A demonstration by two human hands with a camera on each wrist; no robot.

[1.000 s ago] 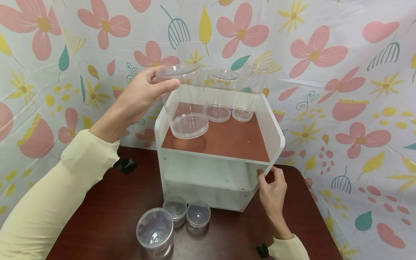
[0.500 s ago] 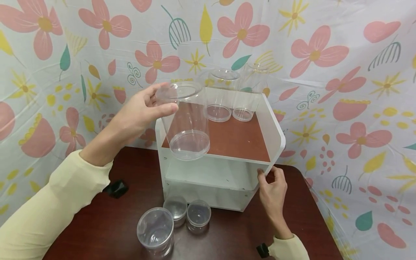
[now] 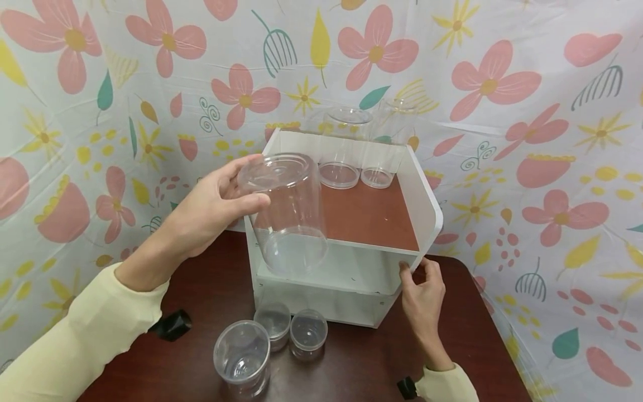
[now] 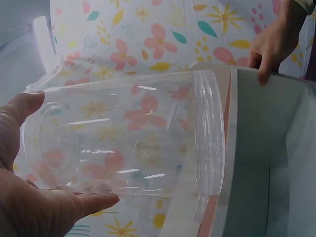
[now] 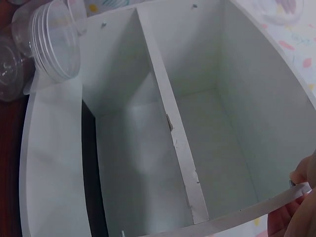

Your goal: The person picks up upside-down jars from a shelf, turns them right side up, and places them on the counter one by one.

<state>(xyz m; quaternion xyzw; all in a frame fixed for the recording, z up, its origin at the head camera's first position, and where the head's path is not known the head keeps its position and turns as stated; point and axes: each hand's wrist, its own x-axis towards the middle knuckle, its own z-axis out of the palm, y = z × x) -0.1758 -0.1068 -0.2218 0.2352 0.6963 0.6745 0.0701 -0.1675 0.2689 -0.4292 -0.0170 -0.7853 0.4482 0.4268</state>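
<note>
My left hand (image 3: 203, 215) grips a large clear plastic jar (image 3: 291, 215) near its upper end, thumb in front. The jar's base faces up and its ridged rim end (image 4: 210, 133) points down, in front of the upper opening of a white shelf unit (image 3: 427, 223). In the left wrist view, thumb and fingers lie on opposite sides of the base end. My right hand (image 3: 424, 304) pinches the front edge of the unit's right side panel; its fingertips (image 5: 301, 173) show at that edge in the right wrist view.
Two tall clear jars (image 3: 340, 173) (image 3: 378, 178) stand at the back of the unit's brown top. In front of it, on the dark wooden table (image 3: 351, 368), are three smaller clear tubs (image 3: 241, 357) (image 3: 273, 329) (image 3: 308, 335). A flowered cloth (image 3: 502, 139) hangs behind.
My left hand has lowered the large jar from above the brown top, forward and down to the front of the upper opening. My right hand stays on the side panel.
</note>
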